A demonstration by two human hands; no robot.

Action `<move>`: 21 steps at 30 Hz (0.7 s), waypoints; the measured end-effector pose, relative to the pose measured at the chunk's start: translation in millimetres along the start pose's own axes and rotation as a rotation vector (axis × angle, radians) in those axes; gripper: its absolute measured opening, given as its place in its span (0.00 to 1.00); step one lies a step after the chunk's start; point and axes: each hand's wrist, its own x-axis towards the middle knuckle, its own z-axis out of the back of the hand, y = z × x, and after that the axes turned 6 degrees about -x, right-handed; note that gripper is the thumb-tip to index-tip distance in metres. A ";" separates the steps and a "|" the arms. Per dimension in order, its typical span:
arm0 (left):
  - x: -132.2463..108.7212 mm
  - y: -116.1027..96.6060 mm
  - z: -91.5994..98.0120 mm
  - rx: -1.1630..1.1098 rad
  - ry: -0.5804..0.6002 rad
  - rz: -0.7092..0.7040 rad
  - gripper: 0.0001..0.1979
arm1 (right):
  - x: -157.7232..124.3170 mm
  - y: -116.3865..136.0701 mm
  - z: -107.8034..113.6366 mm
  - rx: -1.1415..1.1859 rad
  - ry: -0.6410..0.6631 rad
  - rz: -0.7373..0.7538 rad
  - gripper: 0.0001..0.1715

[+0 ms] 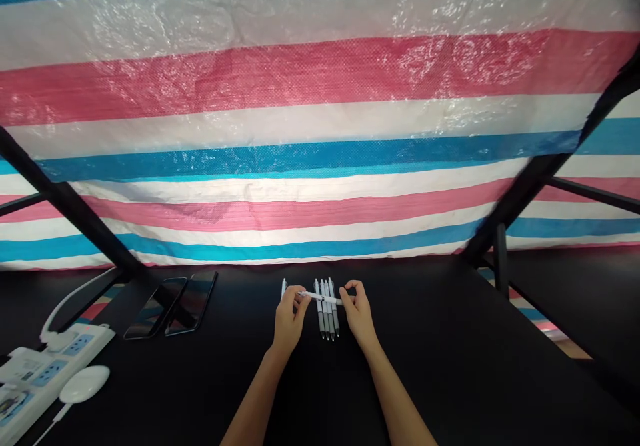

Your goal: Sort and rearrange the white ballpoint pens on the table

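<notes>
Hands: left hand (289, 318) and right hand (358, 314) pinch slim white plastic pen (320, 297).
Surface: matt black tabletop (450, 366) beneath.
Room: pink-white-blue striped plastic tarpaulin (320, 133) beyond.

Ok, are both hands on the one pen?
Yes, left hand and right hand each pinch one end of the crosswise pen.

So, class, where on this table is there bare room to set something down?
Bare table lies right of the right hand, out to the edge, and between the phones and the left hand. Crowded: the far left with power strip and phones; the middle, where both hands hold a pen over the row of pens.
</notes>
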 end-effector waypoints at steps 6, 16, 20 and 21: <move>-0.7 -3.3 1.7 0.051 0.053 0.026 0.11 | 1.7 1.7 1.2 0.123 0.031 -0.009 0.14; -0.3 0.4 2.2 -0.063 0.149 0.172 0.16 | -0.7 0.6 0.2 0.138 0.042 0.041 0.11; 2.7 2.6 0.8 -0.164 0.096 0.288 0.24 | -5.2 5.6 -0.8 0.097 0.067 0.086 0.11; 3.5 2.8 0.9 -0.191 0.097 0.307 0.25 | -5.9 6.6 -1.2 0.094 0.065 0.093 0.11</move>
